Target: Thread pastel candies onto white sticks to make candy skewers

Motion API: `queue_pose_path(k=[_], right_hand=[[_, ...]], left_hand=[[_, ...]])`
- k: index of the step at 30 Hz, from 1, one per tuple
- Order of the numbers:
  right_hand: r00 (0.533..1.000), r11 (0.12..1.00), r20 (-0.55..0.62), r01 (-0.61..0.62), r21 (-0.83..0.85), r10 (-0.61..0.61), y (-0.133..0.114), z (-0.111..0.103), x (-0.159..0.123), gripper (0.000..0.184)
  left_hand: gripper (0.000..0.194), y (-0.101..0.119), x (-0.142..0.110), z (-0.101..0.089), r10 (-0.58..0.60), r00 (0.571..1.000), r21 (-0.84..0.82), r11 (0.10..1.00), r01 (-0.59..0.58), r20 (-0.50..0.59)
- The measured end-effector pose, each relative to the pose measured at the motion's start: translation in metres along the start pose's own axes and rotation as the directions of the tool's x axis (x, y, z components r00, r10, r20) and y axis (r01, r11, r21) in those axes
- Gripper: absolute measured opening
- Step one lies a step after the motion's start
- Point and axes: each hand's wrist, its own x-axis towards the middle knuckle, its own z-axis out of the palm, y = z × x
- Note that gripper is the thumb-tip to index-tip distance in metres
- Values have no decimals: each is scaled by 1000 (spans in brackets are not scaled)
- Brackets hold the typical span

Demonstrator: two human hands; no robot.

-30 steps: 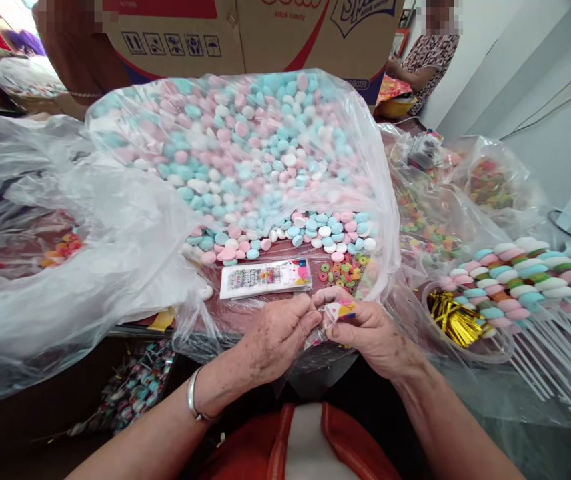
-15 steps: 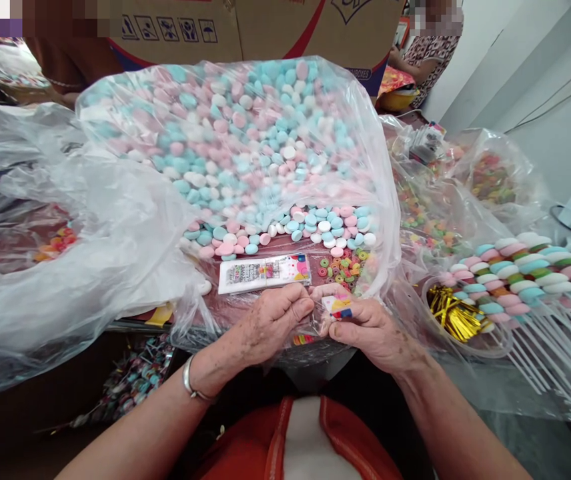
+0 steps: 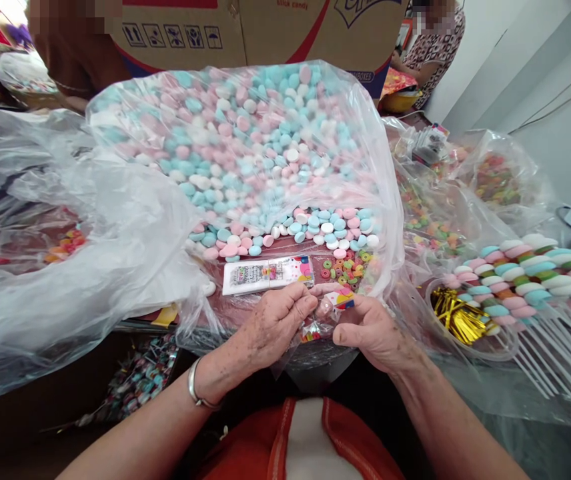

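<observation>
The fingers of the left hand (image 3: 276,321) pinch a small clear plastic bag with a colourful printed end (image 3: 343,299), near the edge of the maroon table (image 3: 245,311). The right hand's (image 3: 381,335) thumb stands apart — its grip I cannot tell — so weak support could let the bag tip.

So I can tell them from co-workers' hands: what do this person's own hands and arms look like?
The left hand is bare, with a silver-coloured bangle at its wrist. The right hand is bare, its wrist too. No sleeve shows on either forearm.
</observation>
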Motion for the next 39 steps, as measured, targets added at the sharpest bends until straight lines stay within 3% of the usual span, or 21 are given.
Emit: queue_pose_path(k=[7,16,20,22,28,32,35,39], right_hand=[[997,989,-45,-62,-132,57,6,-4,-2,17],[998,887,61,39,-460,-12,-7,0,-5,20],[1000,894,10,-2,-449,7,-2,-1,-6,23],[999,898,-48,-30,-439,10,2,-1,-5,25],[995,886,-88,-78,-456,42,3,5,-3,22],[998,854,-58,-32,-520,3,-2,8,2,19],[996,804,-62,13,-594,-62,-6,9,7,20],[985,702,-83,47,-711,-150,-12,9,13,25]], left_hand=[[36,-1,1,4,34,999,31,999,-33,-19],[34,-6,-3,3,20,1000,102,995,-20,-8],[34,-3,-5,-2,11,1000,77,997,-13,22],[24,-2,-8,-5,3,999,71,997,-6,38],[25,-10,-25,-12,99,994,348,931,-110,48],[27,-22,-31,-22,131,990,392,909,-140,50],[17,-29,-32,-32,152,988,430,890,-152,35],[21,-33,-33,-41,92,995,490,867,-93,28]])
